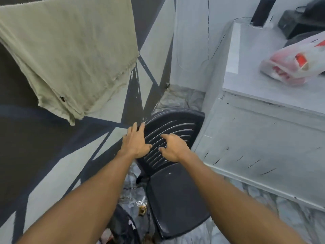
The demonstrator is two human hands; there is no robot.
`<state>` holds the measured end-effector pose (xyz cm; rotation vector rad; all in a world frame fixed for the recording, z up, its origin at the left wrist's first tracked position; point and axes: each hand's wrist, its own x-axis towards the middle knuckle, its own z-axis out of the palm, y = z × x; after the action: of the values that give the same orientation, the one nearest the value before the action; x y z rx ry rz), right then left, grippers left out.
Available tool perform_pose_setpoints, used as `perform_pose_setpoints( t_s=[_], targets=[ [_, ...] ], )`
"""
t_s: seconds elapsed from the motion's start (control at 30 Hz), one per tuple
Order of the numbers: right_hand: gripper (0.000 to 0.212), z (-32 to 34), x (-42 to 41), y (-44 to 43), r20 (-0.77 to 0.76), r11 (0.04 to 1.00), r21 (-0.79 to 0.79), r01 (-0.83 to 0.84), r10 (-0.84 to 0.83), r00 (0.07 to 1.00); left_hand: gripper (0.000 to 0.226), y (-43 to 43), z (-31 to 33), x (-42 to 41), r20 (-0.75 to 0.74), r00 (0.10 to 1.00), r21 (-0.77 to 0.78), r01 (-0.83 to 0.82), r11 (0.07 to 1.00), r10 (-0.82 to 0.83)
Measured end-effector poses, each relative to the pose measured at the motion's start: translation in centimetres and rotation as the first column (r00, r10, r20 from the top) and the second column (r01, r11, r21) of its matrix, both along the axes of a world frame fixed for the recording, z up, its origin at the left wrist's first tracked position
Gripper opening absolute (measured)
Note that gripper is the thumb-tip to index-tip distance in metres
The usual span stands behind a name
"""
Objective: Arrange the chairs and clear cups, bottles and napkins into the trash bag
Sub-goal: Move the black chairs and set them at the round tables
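A black plastic chair [175, 192] with a slatted backrest stands in the corner between the painted wall and a white counter. My left hand [136, 142] lies over the backrest's left edge with its fingers straight. Over the slats hovers my right hand [173, 147], fingers loosely curled and holding nothing. Whether either hand touches the chair is unclear. A white and red plastic bag [292, 66] lies on the counter top at the right.
A white counter [263, 134] stands close on the chair's right. A pale green cloth [70, 55] hangs over the black and white wall at upper left. Dark boxes [299, 22] sit at the back of the counter. Another dark object [123, 224] and small litter [142, 209] lie on the marble floor.
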<state>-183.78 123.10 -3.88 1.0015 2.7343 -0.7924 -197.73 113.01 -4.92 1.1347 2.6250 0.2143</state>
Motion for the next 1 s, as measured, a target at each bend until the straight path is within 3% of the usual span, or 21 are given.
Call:
perform_pose_setpoints(
  t_s=[0.1, 0.2, 0.33, 0.5, 0.57, 0.7, 0.77, 0.83, 0.9, 0.93, 1.0],
  targets=[
    [0.065, -0.8, -3.4, 0.9, 0.008, 0.998, -0.031, 0.051, -0.051, 0.999, 0.097, 1.4, -1.6, -3.6, 0.029, 1.0, -0.008, -0.007, 1.0, 0.007],
    [0.067, -1.8, -5.2, 1.2, -0.019, 0.988, -0.091, 0.126, -0.128, 0.992, 0.084, 1.8, -2.6, -4.1, 0.194, 0.981, 0.072, -0.011, 0.997, -0.003],
    [0.074, -2.4, -5.7, 0.6, -0.076, 0.926, -0.238, 0.292, -0.317, 0.945, 0.074, 1.8, -1.5, -3.3, 0.207, 0.978, 0.143, -0.025, 0.989, -0.005],
    [0.086, -0.7, -3.9, -0.6, -0.108, 0.721, -0.472, 0.508, -0.619, 0.778, 0.024, 0.2, 1.7, -1.6, 0.409, 0.904, 0.177, 0.053, 0.983, -0.123],
    [0.08, 0.4, -2.0, -1.6, -0.126, 0.656, -0.529, 0.538, -0.688, 0.715, 0.024, -0.5, 3.6, 0.1, 0.485, 0.851, 0.183, 0.126, 0.975, -0.201],
    [0.036, 3.2, 4.1, -4.5, -0.201, 0.481, -0.726, 0.492, -0.832, 0.517, 0.037, -2.3, 7.8, 5.5, 0.584, 0.751, 0.153, 0.272, 0.95, -0.309],
    [0.037, 4.5, 8.1, -6.3, -0.221, 0.459, -0.738, 0.494, -0.857, 0.466, 0.039, -2.7, 10.3, 9.0, 0.632, 0.705, 0.077, 0.355, 0.932, -0.321],
    [0.037, 5.4, 12.5, -8.5, -0.223, 0.452, -0.729, 0.513, -0.867, 0.446, 0.038, -1.9, 12.0, 12.6, 0.462, 0.782, 0.049, 0.448, 0.893, -0.418],
    [0.027, 6.0, 17.1, -11.0, -0.229, 0.464, -0.713, 0.526, -0.863, 0.451, 0.058, -0.3, 13.1, 17.3, 0.163, 0.821, 0.104, 0.538, 0.837, -0.548],
    [0.026, 6.1, 19.2, -12.1, -0.231, 0.478, -0.703, 0.527, -0.854, 0.466, 0.074, 0.6, 13.4, 19.8, 0.092, 0.775, 0.123, 0.614, 0.78, -0.625],
    [0.024, 6.0, 23.5, -14.3, -0.232, 0.497, -0.683, 0.535, -0.842, 0.486, 0.096, 2.2, 13.6, 25.7, 0.019, 0.568, 0.007, 0.823, 0.568, -0.823]
  ],
)
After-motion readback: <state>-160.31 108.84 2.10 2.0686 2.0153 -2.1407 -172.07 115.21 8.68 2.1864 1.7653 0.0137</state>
